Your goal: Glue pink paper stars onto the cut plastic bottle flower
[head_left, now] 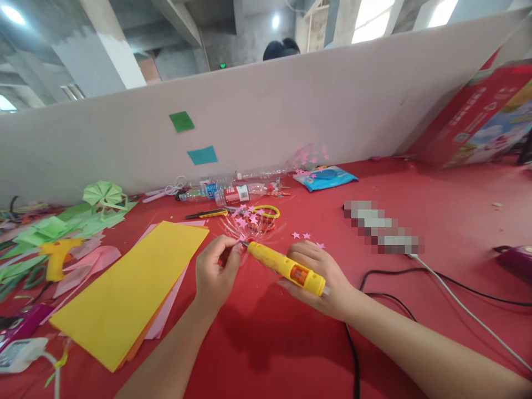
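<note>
My right hand (328,271) is wrapped around a yellow hot glue gun (276,260), its nozzle pointing left. At the nozzle, my left hand (216,271) is closed in a pinch on a small pink piece, seemingly a paper star (241,240), mostly hidden by the fingertips. Just beyond both hands stands a spray of clear plastic strips (266,230) with pink stars on its ends. Loose pink stars (296,235) lie on the red table (266,354) to its right. Yellow-handled scissors (272,210) and a utility knife (208,214) lie behind it.
Yellow paper sheets (128,293) lie left, near a second glue gun (58,257) and green paper (54,230). Plastic bottles (241,194) and a blue wipes pack (328,178) line the white partition (266,111). A black cord (353,360) runs past my right arm.
</note>
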### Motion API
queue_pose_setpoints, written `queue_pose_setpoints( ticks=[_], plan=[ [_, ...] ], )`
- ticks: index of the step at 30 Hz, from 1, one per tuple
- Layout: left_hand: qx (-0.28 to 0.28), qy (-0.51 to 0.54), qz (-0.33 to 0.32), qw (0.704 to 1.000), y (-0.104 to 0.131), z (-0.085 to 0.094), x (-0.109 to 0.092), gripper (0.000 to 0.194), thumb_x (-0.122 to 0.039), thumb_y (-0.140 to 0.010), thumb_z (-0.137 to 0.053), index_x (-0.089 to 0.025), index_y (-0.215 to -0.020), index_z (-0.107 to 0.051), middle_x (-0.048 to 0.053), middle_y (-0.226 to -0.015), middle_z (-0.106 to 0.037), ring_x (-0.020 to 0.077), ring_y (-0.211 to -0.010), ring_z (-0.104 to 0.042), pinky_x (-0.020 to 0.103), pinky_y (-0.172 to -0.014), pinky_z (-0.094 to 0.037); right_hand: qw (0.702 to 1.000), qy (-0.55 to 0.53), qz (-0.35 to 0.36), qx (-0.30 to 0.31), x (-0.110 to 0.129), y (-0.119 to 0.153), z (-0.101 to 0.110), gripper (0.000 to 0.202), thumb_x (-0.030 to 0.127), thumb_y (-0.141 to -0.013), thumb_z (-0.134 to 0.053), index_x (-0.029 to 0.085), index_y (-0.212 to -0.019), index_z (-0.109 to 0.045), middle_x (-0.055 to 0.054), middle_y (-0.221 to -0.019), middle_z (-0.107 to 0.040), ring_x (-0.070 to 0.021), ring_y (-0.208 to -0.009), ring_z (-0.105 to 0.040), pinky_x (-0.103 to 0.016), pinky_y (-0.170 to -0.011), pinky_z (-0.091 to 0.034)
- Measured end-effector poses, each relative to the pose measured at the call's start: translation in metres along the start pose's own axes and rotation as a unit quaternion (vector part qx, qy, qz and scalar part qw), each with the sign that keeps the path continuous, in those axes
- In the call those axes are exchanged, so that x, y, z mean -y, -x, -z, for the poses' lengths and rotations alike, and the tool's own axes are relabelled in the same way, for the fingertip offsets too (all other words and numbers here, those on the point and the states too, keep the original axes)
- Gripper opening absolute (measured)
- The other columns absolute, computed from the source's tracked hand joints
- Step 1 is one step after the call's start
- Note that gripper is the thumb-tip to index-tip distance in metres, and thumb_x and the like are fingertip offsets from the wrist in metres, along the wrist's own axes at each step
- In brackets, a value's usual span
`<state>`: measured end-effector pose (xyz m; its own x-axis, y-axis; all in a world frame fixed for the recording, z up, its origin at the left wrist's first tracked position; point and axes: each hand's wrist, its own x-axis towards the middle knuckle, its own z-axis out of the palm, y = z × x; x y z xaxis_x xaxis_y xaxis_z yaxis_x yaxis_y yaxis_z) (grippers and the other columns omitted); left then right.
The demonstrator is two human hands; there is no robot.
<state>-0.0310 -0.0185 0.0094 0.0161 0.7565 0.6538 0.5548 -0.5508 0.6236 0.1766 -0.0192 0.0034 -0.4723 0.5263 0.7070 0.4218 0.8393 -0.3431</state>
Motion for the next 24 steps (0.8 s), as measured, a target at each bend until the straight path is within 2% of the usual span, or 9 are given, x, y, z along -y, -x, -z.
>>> queue_pose_setpoints(
  ticks=[24],
  plan=[
    [-0.008,-0.003,-0.002,1.0,-0.0003,0.0002,-0.0008,0.017,-0.022,-0.086,-0.05,-0.02,-0.07,-0.054,-0.004,-0.057,-0.052,0.0103,-0.052,-0.048,0.021,-0.051,-0.04,0.999,0.023,0.024,-0.004,-0.0009,0.0,-0.0008,0.03,0.037,-0.091,-0.05,0.021,-0.068,-0.042,0.001,-0.061,-0.049,-0.0131,-0.056,-0.041,-0.026,-0.056,-0.034]
  ],
)
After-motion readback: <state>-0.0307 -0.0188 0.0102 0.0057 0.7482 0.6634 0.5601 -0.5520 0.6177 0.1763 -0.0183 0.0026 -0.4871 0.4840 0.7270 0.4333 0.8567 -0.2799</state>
